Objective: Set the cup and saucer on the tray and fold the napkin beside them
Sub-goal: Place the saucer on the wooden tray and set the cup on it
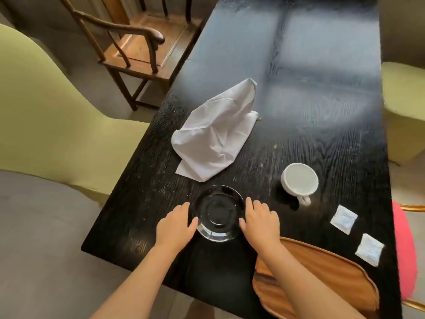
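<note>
black saucer (218,212) is flanked at 9 and 3 o'clock by left hand (175,226) and right hand (259,221), fingers loosely spread against its rim; no firm grasp is seen. bare dark table (322,111) lies at 12 o'clock. white cup (299,182) is seen at 2 o'clock, crumpled napkin (218,132) at 12, wooden tray (326,272) at 5, near the table edge.

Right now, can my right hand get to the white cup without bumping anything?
Probably yes. The right hand rests at the saucer rim, and only bare table lies between it and the cup, whose handle faces you.
</note>
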A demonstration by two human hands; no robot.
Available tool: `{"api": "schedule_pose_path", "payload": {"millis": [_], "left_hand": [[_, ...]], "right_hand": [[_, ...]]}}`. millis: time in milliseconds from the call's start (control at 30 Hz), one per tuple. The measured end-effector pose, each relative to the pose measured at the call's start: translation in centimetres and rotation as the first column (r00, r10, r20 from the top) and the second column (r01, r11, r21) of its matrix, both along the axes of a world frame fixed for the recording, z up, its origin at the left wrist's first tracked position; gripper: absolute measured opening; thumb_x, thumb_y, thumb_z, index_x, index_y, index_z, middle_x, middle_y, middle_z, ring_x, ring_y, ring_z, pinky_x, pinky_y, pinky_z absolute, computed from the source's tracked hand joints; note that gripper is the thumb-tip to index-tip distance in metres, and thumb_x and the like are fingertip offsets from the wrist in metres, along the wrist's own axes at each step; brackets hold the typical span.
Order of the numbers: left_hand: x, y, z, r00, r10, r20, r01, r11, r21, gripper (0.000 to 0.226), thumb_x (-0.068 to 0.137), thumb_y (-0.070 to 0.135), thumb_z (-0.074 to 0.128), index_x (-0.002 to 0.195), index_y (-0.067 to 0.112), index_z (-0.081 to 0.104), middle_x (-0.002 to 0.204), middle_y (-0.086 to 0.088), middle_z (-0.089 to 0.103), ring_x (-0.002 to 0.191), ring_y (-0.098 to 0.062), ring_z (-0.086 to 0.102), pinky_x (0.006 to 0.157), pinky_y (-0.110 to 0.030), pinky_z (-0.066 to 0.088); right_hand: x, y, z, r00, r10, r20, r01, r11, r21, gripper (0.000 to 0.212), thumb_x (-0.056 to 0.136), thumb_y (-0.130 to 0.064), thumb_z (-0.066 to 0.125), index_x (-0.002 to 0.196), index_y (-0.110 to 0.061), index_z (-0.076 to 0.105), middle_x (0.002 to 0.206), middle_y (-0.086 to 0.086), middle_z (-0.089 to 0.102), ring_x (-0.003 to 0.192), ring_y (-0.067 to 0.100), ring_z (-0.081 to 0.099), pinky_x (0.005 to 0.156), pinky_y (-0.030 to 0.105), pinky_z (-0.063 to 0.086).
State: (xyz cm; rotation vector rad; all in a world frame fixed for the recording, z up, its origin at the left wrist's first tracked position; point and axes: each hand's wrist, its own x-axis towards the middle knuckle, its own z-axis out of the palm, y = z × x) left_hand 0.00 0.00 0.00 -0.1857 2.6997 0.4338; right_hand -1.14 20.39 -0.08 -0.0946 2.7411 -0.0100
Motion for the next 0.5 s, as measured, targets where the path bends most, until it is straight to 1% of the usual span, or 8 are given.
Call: {"api": "schedule_pose_path", "payload": {"millis": [100, 167, 233, 300, 367, 400, 500], "left_hand": [[-0.6, 0.5, -1.5, 0.998, 0.041, 0.047, -0.044, 0.997, 0.066, 0.054, 0.091, 0.039, 0.05, 0.138, 0.018, 0.035, 0.131, -0.001, 0.049, 0.114, -0.019, 0.053, 0.086, -0.034, 0.046], [-1.0, 1.0, -2.1, 0.982, 0.153, 0.11, -0.169, 0.974, 0.15, 0.052, 0.09, 0.032, 0.052, 0.137, 0.016, 0.037, 0.131, -0.004, 0.051, 0.114, -0.021, 0.053, 0.088, -0.035, 0.045], [-1.1, 1.4, -2.7, 0.939, 0.304, 0.161, -0.338, 0.901, 0.273, 0.048, 0.091, 0.022, 0.053, 0.137, 0.012, 0.04, 0.125, -0.011, 0.056, 0.113, -0.024, 0.054, 0.094, -0.037, 0.045], [-1.2, 1.5, -3.1, 0.905, 0.39, 0.169, -0.425, 0.836, 0.348, 0.043, 0.091, 0.013, 0.05, 0.133, 0.011, 0.045, 0.11, -0.01, 0.061, 0.104, -0.024, 0.057, 0.095, -0.04, 0.047], [-0.9, 1.7, -3.1, 0.886, 0.431, 0.171, -0.462, 0.792, 0.4, 0.042, 0.091, 0.009, 0.049, 0.133, 0.013, 0.048, 0.091, -0.005, 0.061, 0.089, -0.02, 0.061, 0.09, -0.043, 0.052], [-0.7, 1.9, -2.8, 0.88, 0.441, 0.175, -0.472, 0.77, 0.429, 0.043, 0.091, 0.008, 0.048, 0.133, 0.014, 0.048, 0.086, -0.005, 0.061, 0.084, -0.019, 0.062, 0.088, -0.043, 0.053], [0.1, 3.4, -1.5, 0.873, 0.44, 0.209, -0.481, 0.714, 0.508, 0.044, 0.092, 0.007, 0.049, 0.135, 0.017, 0.046, 0.085, -0.005, 0.062, 0.075, -0.017, 0.063, 0.081, -0.033, 0.055]], "right_hand": [[0.3, -0.2, -1.0, 0.999, -0.044, 0.015, 0.044, 0.999, -0.022, 0.061, 0.093, -0.037, 0.043, 0.144, -0.01, 0.023, 0.131, 0.007, 0.049, 0.117, 0.024, 0.048, 0.088, 0.037, 0.043], [0.3, -0.3, -1.5, 0.997, -0.059, 0.05, 0.063, 0.995, -0.075, 0.053, 0.094, -0.031, 0.042, 0.14, -0.009, 0.028, 0.125, 0.008, 0.052, 0.112, 0.025, 0.051, 0.086, 0.036, 0.044], [0.3, -0.5, -1.6, 0.984, -0.147, 0.097, 0.163, 0.967, -0.193, 0.043, 0.093, -0.025, 0.045, 0.132, -0.01, 0.036, 0.119, 0.009, 0.056, 0.107, 0.027, 0.055, 0.085, 0.037, 0.047], [0.0, -0.3, -1.7, 0.948, -0.272, 0.166, 0.314, 0.884, -0.346, 0.035, 0.09, -0.019, 0.049, 0.124, -0.012, 0.044, 0.116, 0.009, 0.058, 0.105, 0.029, 0.057, 0.085, 0.039, 0.047], [0.0, 0.5, -1.6, 0.905, -0.361, 0.224, 0.425, 0.779, -0.461, 0.033, 0.087, -0.012, 0.051, 0.12, -0.014, 0.049, 0.109, 0.008, 0.062, 0.103, 0.028, 0.058, 0.083, 0.035, 0.045], [0.1, 1.1, -1.5, 0.887, -0.39, 0.245, 0.46, 0.729, -0.506, 0.034, 0.086, -0.01, 0.052, 0.12, -0.015, 0.05, 0.102, 0.007, 0.063, 0.098, 0.027, 0.059, 0.081, 0.034, 0.046], [1.1, 4.0, -0.4, 0.83, -0.457, 0.32, 0.55, 0.576, -0.604, 0.039, 0.084, -0.006, 0.055, 0.121, -0.019, 0.053, 0.081, -0.002, 0.06, 0.079, 0.019, 0.062, 0.077, 0.035, 0.053]]}}
